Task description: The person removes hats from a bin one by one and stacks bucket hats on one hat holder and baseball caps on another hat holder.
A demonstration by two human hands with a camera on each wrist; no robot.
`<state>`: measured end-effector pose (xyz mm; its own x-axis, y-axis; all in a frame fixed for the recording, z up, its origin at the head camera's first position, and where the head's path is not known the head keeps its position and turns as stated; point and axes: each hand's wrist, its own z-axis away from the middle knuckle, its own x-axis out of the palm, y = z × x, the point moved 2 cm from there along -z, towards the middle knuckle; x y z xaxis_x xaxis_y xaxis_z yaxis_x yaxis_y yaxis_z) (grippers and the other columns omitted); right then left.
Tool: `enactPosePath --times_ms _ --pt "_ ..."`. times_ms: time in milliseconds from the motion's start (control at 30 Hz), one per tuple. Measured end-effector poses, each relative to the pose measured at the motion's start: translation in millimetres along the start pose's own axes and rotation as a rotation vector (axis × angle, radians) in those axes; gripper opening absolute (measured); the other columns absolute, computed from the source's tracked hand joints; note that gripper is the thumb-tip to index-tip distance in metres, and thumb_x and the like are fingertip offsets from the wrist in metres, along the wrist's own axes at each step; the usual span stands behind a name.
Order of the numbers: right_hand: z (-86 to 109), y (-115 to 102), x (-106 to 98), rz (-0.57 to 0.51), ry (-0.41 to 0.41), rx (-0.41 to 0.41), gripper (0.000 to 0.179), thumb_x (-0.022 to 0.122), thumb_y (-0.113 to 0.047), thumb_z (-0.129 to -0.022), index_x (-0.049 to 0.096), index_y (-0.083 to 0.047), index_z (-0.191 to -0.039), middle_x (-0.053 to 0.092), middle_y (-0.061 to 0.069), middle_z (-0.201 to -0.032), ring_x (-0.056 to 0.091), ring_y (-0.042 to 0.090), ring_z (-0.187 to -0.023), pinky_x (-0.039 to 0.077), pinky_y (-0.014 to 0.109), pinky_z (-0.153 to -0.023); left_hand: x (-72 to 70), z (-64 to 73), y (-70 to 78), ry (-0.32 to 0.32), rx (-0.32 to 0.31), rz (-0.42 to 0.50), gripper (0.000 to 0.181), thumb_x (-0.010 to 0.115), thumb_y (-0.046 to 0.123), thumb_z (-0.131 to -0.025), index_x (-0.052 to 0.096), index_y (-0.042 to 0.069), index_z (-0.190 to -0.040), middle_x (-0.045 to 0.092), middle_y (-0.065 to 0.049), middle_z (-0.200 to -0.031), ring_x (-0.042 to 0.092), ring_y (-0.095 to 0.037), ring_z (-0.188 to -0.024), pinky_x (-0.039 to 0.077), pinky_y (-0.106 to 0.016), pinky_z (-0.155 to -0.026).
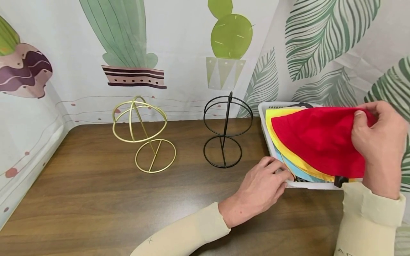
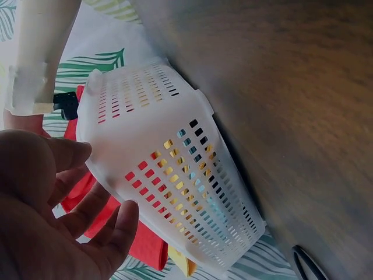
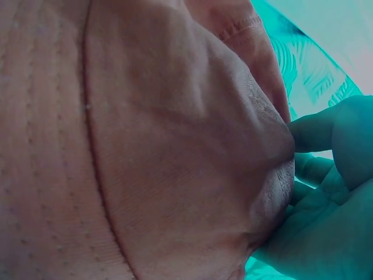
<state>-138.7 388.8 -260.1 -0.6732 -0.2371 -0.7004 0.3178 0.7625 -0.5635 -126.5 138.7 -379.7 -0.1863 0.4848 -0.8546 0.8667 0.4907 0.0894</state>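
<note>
A folded red bucket hat (image 1: 315, 138) lies on top of yellow (image 1: 271, 115) and light blue (image 1: 282, 158) hats in a white plastic basket (image 1: 309, 185). My right hand (image 1: 381, 135) pinches the red hat's crown at its right end, thumb on the near face. The right wrist view, its colours shifted, shows the stitched brim, the crown and my fingers at its edge. At the basket's front left corner, my left hand (image 1: 261, 190) grips the rim with curled fingers. Through the basket's slots in the left wrist view, red, yellow and blue cloth shows.
Left of the basket stands a black wire hat stand (image 1: 225, 135), with a gold wire hat stand (image 1: 155, 153) farther left. Both rest on a brown wooden table (image 1: 105, 209). A patterned cloth (image 1: 182, 46) with cacti and leaves hangs behind.
</note>
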Motion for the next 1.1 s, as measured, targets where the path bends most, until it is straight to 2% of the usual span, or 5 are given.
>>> enactPosePath --times_ms 133,367,567,833,1100 --pt "3.7 -4.5 -4.1 -0.022 0.043 0.009 0.046 0.039 -0.03 -0.107 0.065 -0.005 -0.136 0.066 0.016 -0.119 0.041 -0.002 -0.078 0.028 0.014 -0.062 0.0 0.3 0.0 -0.009 -0.006 0.001 0.021 0.072 0.026 -0.101 0.077 0.031 -0.12 0.067 0.015 -0.123 0.053 -0.009 -0.124 0.035 -0.019 -0.114" --pt "7.6 -6.4 -9.6 -0.151 0.059 0.065 0.028 0.041 -0.032 -0.108 0.065 -0.028 -0.123 0.039 -0.033 -0.099 0.037 -0.015 -0.08 0.033 0.014 -0.071 -0.1 0.5 0.5 -0.014 -0.005 -0.01 0.02 0.072 0.026 -0.101 0.077 0.031 -0.121 0.067 0.015 -0.123 0.053 -0.008 -0.124 0.036 -0.019 -0.112" --pt "11.6 -7.4 -14.7 -0.222 0.037 0.131 0.024 0.042 -0.036 -0.109 0.057 -0.045 -0.125 0.049 -0.03 -0.11 0.042 -0.012 -0.089 0.037 0.014 -0.073 -0.2 0.3 0.4 -0.019 -0.01 -0.01 0.02 0.071 0.027 -0.102 0.077 0.032 -0.121 0.066 0.015 -0.123 0.053 -0.009 -0.124 0.037 -0.018 -0.111" --pt "21.5 -15.0 -26.1 -0.299 0.042 0.246 0.03 0.048 -0.038 -0.109 0.063 -0.045 -0.134 0.058 -0.026 -0.117 0.05 -0.008 -0.092 0.039 0.005 -0.063 0.4 0.8 0.1 -0.031 -0.016 -0.013 0.021 0.071 0.027 -0.102 0.076 0.031 -0.122 0.066 0.015 -0.124 0.052 -0.009 -0.125 0.039 -0.018 -0.109" --pt "27.3 -19.1 -30.6 -0.431 0.107 0.216 0.029 0.051 -0.029 -0.108 0.069 -0.036 -0.13 0.061 -0.026 -0.106 0.055 -0.006 -0.089 0.041 0.007 -0.066 1.2 1.0 -0.2 -0.038 -0.02 -0.002 0.02 0.072 0.028 -0.102 0.077 0.031 -0.121 0.066 0.013 -0.126 0.051 -0.01 -0.125 0.04 -0.017 -0.109"
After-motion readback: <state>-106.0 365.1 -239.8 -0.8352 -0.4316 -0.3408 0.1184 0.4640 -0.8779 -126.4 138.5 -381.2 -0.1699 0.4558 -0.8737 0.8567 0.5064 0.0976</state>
